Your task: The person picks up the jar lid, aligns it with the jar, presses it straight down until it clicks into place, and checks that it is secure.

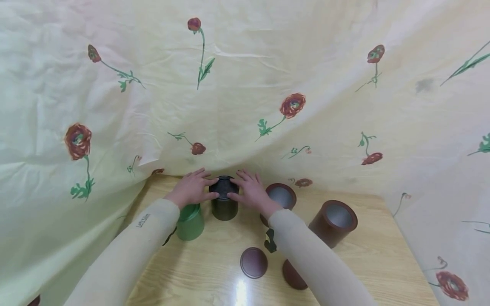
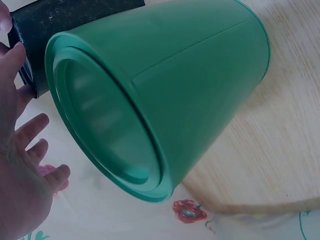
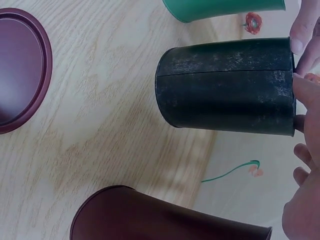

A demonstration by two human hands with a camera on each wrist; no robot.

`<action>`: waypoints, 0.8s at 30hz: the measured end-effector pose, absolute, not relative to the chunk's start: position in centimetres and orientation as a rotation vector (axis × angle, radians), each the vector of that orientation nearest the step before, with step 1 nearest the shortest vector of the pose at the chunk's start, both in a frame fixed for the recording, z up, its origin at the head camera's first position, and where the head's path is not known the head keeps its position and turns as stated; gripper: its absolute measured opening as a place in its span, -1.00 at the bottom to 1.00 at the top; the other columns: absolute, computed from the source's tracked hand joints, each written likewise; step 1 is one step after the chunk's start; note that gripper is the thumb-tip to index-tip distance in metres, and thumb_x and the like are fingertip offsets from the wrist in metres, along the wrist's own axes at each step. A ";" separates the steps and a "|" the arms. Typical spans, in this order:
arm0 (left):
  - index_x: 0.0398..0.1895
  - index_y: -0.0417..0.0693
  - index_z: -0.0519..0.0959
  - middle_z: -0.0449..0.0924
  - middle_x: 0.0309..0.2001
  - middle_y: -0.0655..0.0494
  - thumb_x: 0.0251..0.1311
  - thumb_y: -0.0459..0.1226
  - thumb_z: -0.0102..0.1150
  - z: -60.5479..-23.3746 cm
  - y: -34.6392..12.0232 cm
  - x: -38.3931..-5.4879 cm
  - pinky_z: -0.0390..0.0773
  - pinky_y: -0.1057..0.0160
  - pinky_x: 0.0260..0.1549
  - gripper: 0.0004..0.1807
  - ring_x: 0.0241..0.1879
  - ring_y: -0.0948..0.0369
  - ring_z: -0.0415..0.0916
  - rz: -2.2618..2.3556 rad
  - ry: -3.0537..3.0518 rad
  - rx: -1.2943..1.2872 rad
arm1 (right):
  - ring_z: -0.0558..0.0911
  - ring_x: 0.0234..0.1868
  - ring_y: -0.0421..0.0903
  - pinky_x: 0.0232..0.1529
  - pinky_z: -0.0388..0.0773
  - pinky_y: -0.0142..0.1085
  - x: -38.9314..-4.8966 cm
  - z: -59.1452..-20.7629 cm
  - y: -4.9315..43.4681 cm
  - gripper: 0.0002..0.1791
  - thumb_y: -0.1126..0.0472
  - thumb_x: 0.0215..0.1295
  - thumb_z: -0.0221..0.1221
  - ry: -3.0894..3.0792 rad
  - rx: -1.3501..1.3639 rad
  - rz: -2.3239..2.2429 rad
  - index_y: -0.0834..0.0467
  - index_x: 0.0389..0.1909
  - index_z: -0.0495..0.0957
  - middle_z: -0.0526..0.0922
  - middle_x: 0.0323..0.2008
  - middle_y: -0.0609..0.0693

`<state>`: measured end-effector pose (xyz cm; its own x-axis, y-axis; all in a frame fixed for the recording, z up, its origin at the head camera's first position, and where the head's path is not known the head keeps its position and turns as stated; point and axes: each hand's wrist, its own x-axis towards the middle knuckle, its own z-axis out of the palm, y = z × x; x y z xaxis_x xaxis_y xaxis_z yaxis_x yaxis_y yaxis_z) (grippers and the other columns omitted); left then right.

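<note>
A black canister [image 1: 224, 210] stands upright near the back of the table, with a dark recessed top. My left hand [image 1: 192, 187] touches the left side of that top with thumb and forefinger, the other fingers spread. From the opposite side my right hand [image 1: 249, 192] rests its thumb and forefinger on the same rim, its remaining fingers extended. In the right wrist view, fingertips lie along the edge of the black canister [image 3: 225, 87]. Below my left wrist is a green canister [image 1: 191, 225], its recessed green lid [image 2: 105, 120] visible in the left wrist view.
Two open brown canisters [image 1: 333, 225] stand to the right, one partly behind my right wrist. A round brown lid [image 1: 254, 263] lies at the front, and another brown round piece [image 1: 294, 276] is half hidden by my right sleeve. Flowered cloth [image 1: 229, 106] hangs behind the table.
</note>
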<state>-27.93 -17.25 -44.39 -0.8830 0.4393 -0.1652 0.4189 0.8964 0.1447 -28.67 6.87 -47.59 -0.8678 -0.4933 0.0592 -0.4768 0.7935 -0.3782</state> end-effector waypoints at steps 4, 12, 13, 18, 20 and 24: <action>0.59 0.11 0.43 0.28 0.61 -0.20 0.49 0.22 0.15 -44.4 -17.2 -27.9 0.14 -0.33 0.57 -0.26 0.67 -0.23 -0.03 0.167 2.866 0.633 | 0.13 0.68 0.24 0.62 -0.07 0.38 -28.6 -47.5 6.9 -0.35 -0.17 0.51 0.28 2.939 -0.777 -0.605 0.10 0.46 0.56 0.30 0.61 0.19; 0.60 0.13 0.42 0.27 0.61 -0.21 0.50 0.24 0.13 -44.9 -17.3 -27.6 0.12 -0.32 0.58 -0.26 0.67 -0.24 -0.04 0.170 2.875 0.609 | 0.10 0.69 0.24 0.63 -0.09 0.36 -28.3 -47.6 6.9 -0.33 -0.19 0.53 0.25 2.932 -0.784 -0.589 0.08 0.50 0.52 0.29 0.62 0.21; 0.60 0.13 0.41 0.27 0.61 -0.21 0.50 0.24 0.13 -45.0 -17.4 -27.5 0.12 -0.32 0.58 -0.26 0.67 -0.24 -0.04 0.172 2.879 0.609 | 0.11 0.69 0.23 0.63 -0.08 0.36 -28.3 -47.8 6.9 -0.33 -0.20 0.54 0.23 2.937 -0.791 -0.578 0.07 0.51 0.51 0.30 0.61 0.20; 0.60 0.10 0.41 0.27 0.61 -0.21 0.52 0.24 0.09 -45.5 -17.5 -27.2 0.11 -0.33 0.58 -0.25 0.66 -0.24 -0.01 0.213 2.922 0.630 | 0.14 0.68 0.21 0.63 -0.05 0.35 -28.2 -48.4 7.4 -0.31 -0.21 0.56 0.20 2.966 -0.845 -0.552 0.07 0.54 0.47 0.33 0.60 0.21; 0.61 0.08 0.40 0.26 0.61 -0.21 0.52 0.24 0.08 -45.6 -17.5 -27.2 0.10 -0.33 0.58 -0.25 0.66 -0.24 0.00 0.229 2.939 0.645 | 0.15 0.67 0.22 0.62 -0.05 0.36 -28.1 -48.2 7.6 -0.30 -0.20 0.56 0.21 2.971 -0.879 -0.560 0.10 0.54 0.47 0.34 0.59 0.23; 0.63 0.07 0.38 0.24 0.62 -0.22 0.52 0.23 0.10 -45.1 -17.3 -26.9 0.06 -0.34 0.59 -0.24 0.67 -0.22 -0.02 0.245 2.956 0.678 | 0.16 0.67 0.24 0.62 -0.05 0.37 -27.5 -47.7 8.3 -0.30 -0.15 0.54 0.25 2.962 -0.936 -0.619 0.17 0.51 0.48 0.35 0.58 0.24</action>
<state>-26.86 -17.35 -45.11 -0.8961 0.4399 -0.0598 0.4240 0.8879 0.1783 -27.54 8.29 -47.65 -0.8249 -0.5478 0.1394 -0.5577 0.7489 -0.3578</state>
